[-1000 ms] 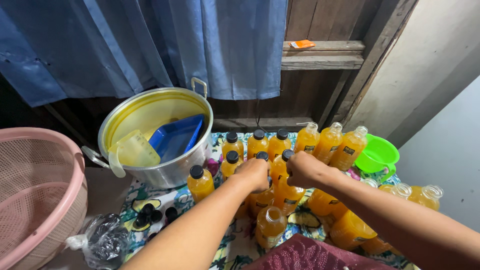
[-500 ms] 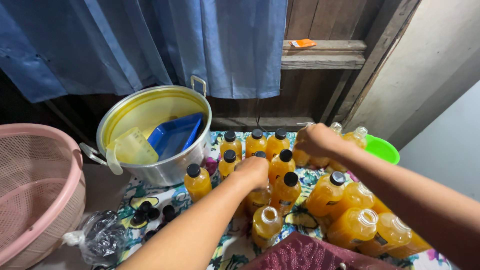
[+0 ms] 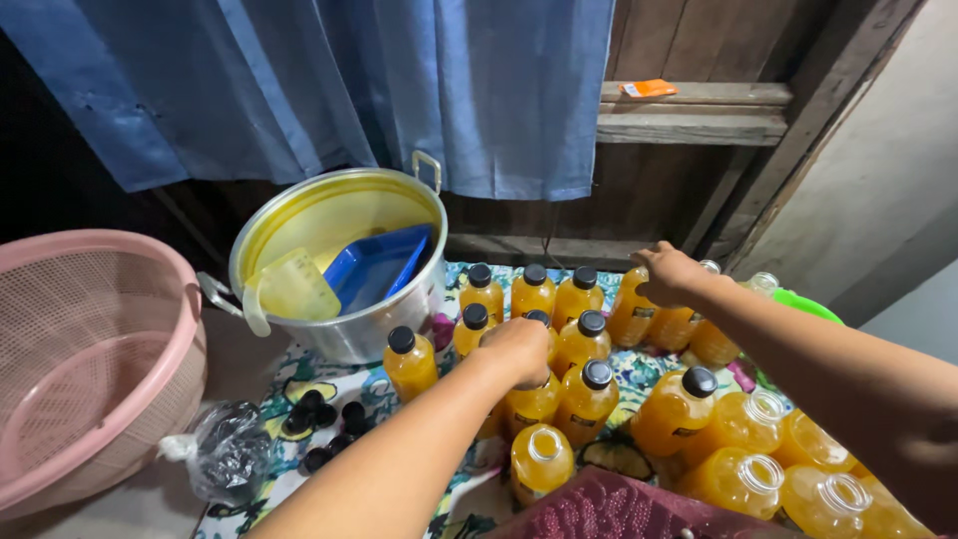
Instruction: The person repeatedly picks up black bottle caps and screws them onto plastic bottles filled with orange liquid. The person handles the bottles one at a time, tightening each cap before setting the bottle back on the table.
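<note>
Curled over a bottle top at the centre of the frame, the left hand has its fingers folded down onto a capped orange bottle, which sits directly under the palm with its cap hidden by the knuckles. Over at the right of centre, the right hand lies flat-fingered on top of another orange bottle at the end of the back row; whether it pinches the cap or only presses on it, I cannot tell from this angle. Between the two hands stand more black-capped bottles, packed shoulder to shoulder on a flowered cloth. Toward the lower right, several uncapped bottles show their open necks. Left of the cluster, near the left forearm, loose black caps lie scattered beside a crumpled clear plastic bag. Upper left of the bottles sits a big metal pot holding a blue tray and a pale jug. A pink basket fills the left edge, a green bowl peeks behind the right arm, and a blue curtain hangs above.
</note>
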